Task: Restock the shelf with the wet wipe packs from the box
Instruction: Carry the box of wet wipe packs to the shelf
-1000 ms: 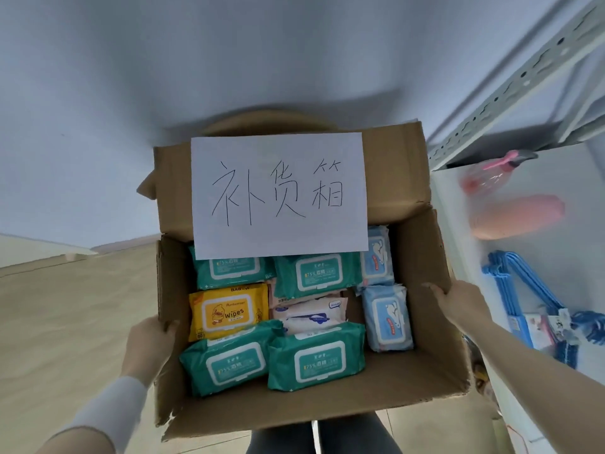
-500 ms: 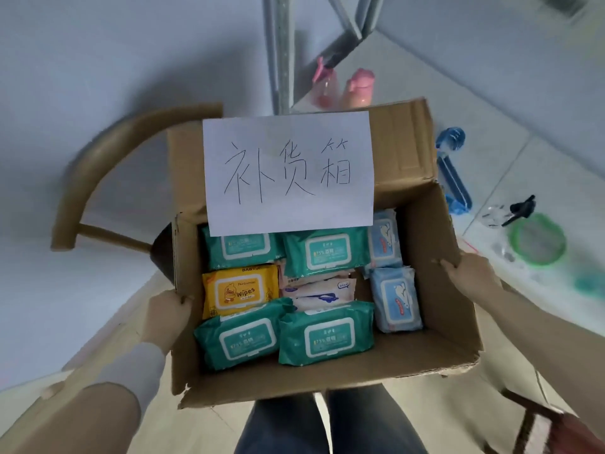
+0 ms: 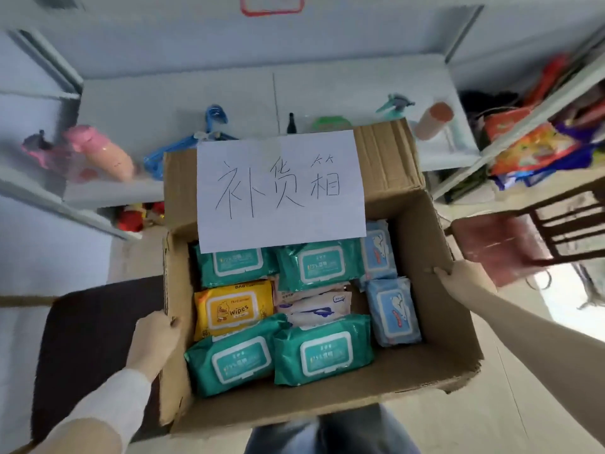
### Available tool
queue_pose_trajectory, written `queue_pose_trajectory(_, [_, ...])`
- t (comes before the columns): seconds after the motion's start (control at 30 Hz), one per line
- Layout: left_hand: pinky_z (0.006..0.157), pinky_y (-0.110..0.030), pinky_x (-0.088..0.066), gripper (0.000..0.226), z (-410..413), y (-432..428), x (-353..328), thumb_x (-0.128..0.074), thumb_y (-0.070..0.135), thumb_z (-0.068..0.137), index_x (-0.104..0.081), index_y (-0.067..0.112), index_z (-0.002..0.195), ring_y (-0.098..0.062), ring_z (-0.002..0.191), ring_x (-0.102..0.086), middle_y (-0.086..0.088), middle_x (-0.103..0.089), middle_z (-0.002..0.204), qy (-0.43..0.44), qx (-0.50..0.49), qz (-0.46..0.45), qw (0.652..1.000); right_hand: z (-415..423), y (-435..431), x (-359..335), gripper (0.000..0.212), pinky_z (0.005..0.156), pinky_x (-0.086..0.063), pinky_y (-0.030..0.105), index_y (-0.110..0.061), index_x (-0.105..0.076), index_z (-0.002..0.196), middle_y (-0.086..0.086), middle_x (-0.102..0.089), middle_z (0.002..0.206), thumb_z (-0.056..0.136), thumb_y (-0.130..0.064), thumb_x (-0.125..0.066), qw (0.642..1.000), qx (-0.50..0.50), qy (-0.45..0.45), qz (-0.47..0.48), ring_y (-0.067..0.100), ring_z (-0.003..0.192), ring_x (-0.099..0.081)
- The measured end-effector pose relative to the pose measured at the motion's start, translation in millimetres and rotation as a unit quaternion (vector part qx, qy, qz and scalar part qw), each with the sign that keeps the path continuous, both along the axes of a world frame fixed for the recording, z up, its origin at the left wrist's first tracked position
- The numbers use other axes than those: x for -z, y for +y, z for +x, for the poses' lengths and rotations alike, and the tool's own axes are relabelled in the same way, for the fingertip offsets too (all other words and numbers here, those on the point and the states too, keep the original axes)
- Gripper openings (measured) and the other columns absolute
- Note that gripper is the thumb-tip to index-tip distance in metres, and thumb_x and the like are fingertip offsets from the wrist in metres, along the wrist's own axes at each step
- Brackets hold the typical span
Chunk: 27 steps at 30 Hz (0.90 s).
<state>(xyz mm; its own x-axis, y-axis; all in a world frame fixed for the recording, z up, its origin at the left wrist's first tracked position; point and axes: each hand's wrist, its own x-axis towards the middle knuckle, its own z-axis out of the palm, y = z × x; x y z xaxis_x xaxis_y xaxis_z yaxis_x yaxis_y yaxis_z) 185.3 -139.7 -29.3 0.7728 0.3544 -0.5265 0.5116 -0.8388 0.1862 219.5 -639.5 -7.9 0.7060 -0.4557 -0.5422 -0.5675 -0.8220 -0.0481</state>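
Note:
I carry an open cardboard box [image 3: 435, 365] in front of me, with a handwritten paper sign [image 3: 281, 188] taped to its far flap. Inside lie several wet wipe packs: teal ones [image 3: 322, 353], a yellow one [image 3: 232, 309], two light blue ones [image 3: 393, 309] and a pale pink one [image 3: 314, 299]. My left hand [image 3: 155, 339] grips the box's left wall, the thumb hooked over its rim. My right hand [image 3: 458, 280] grips the right wall the same way. Behind the box is a white shelf [image 3: 327, 93].
On the shelf lie a pink bottle [image 3: 101, 152], blue hangers [image 3: 183, 149], a green lid [image 3: 327, 122] and a peach tube [image 3: 432, 121]. A rack with colourful bags [image 3: 537, 145] is at right, a dark red chair [image 3: 510, 244] below it, a dark seat [image 3: 95, 348] at left.
The view has swung round with the box, so the white shelf now lies straight ahead behind it. Both hands keep the same hold on the box walls.

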Motion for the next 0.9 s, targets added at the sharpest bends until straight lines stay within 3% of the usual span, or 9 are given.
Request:
queue_pose_trajectory(0.1, [0.059,-0.033,-0.039,0.037,46,-57,-3,-0.055,0.016,0.09,-0.057,-0.007,0.062,-0.032,0.062,-0.056,-0.019,-0.057,0.059,-0.006,0.083,-0.005,0.996,-45,-52,-5,0.039,0.07,-0.048,0.037,0.001,-0.066,0.098,0.023,-0.064,0.096,0.094,-0.034,-0.05,0.996,0.092,-0.012,-0.01,0.038,0.09,-0.061])
queue_pose_trajectory(0.27, [0.051,-0.03,-0.035,0.042,126,-172,-10,-0.056,0.019,0.091,-0.049,-0.002,0.055,-0.027,0.054,-0.05,-0.016,-0.05,0.054,-0.018,0.213,-0.013,0.977,-105,-131,-5,0.036,0.065,-0.041,0.033,0.008,-0.064,0.087,0.028,-0.064,0.092,0.093,-0.026,-0.053,0.963,0.265,-0.049,0.009,0.041,0.086,-0.06])
queue_pose_trajectory(0.33, [0.054,-0.032,-0.037,0.043,153,-226,-11,-0.057,0.019,0.09,-0.047,0.001,0.053,-0.028,0.058,-0.052,-0.017,-0.05,0.055,-0.019,0.272,0.004,0.962,-124,-161,-4,0.037,0.069,-0.044,0.036,0.008,-0.063,0.088,0.028,-0.064,0.093,0.093,-0.027,-0.053,0.947,0.318,-0.051,0.008,0.041,0.086,-0.061])
queue_pose_trajectory(0.5, [0.063,-0.036,-0.04,0.038,198,-351,-21,-0.058,0.017,0.089,-0.058,-0.01,0.063,-0.033,0.067,-0.055,-0.026,-0.059,0.065,-0.033,0.373,0.014,0.927,-165,-227,-15,0.037,0.07,-0.042,0.036,0.012,-0.063,0.092,0.031,-0.064,0.096,0.094,-0.024,-0.053,0.908,0.414,-0.062,0.012,0.043,0.092,-0.06])
queue_pose_trajectory(0.67, [0.052,-0.032,-0.026,0.051,234,-466,-31,-0.056,0.019,0.09,-0.038,0.006,0.044,-0.024,0.051,-0.042,-0.009,-0.039,0.046,-0.031,0.465,-0.007,0.885,-188,-292,-29,0.038,0.068,-0.041,0.035,0.011,-0.062,0.094,0.03,-0.063,0.097,0.092,-0.026,-0.056,0.877,0.477,-0.058,-0.006,0.041,0.09,-0.061])
queue_pose_trajectory(0.8, [0.058,-0.032,-0.031,0.037,262,-551,-29,-0.058,0.019,0.089,-0.048,0.001,0.058,-0.03,0.065,-0.048,-0.01,-0.045,0.055,-0.046,0.507,-0.012,0.861,-200,-327,-29,0.038,0.065,-0.04,0.034,0.007,-0.061,0.093,0.028,-0.062,0.097,0.092,-0.031,-0.055,0.85,0.523,-0.052,-0.024,0.04,0.086,-0.059])
queue_pose_trajectory(0.9, [0.061,-0.032,-0.034,0.031,286,-611,-22,-0.057,0.018,0.09,-0.054,-0.003,0.067,-0.036,0.072,-0.053,-0.024,-0.057,0.07,-0.041,0.54,-0.024,0.84,-201,-350,-26,0.034,0.062,-0.037,0.032,0.0,-0.056,0.085,0.027,-0.063,0.095,0.093,-0.033,-0.053,0.835,0.549,-0.033,-0.034,0.031,0.072,-0.049])
